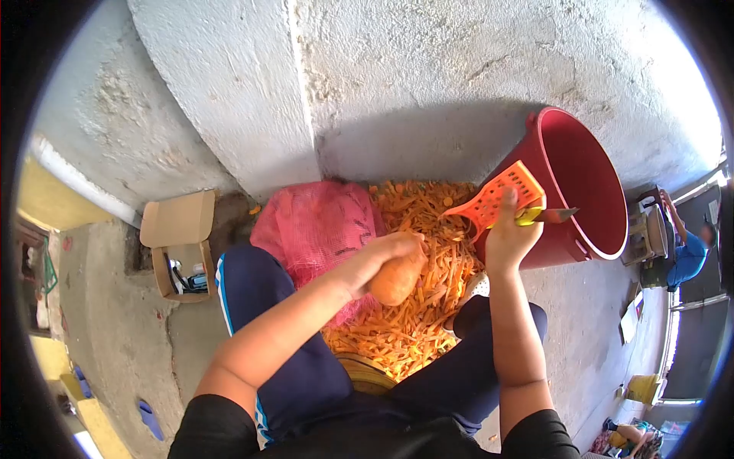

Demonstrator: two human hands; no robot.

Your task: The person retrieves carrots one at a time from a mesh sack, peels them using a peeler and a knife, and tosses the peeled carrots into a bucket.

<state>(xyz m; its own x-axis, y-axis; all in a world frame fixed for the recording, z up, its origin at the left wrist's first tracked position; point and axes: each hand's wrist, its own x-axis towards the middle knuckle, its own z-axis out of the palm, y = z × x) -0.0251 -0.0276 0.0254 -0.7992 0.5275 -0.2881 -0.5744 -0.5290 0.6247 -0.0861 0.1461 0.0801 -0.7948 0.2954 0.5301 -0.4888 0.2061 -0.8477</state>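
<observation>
My left hand (397, 249) is closed around a thick, rounded carrot (396, 281), held above a heap of orange peelings (440, 298). My right hand (508, 241) grips an orange plastic grater (505, 195) with rows of holes, together with a yellow-handled knife (556, 215) whose blade points right. Both tools overlap the near side of a big red bucket (527, 149), which is tilted with its mouth to the right. Beside my left forearm lies a pink mesh sack (313, 222); its contents are hidden.
An open cardboard box (180, 222) with small items stands left on the concrete floor. A rough white wall (428, 69) rises behind the heap. A yellow rim (363, 371) shows between my legs. A person in a blue shirt (690, 260) is far right; another person is at bottom right.
</observation>
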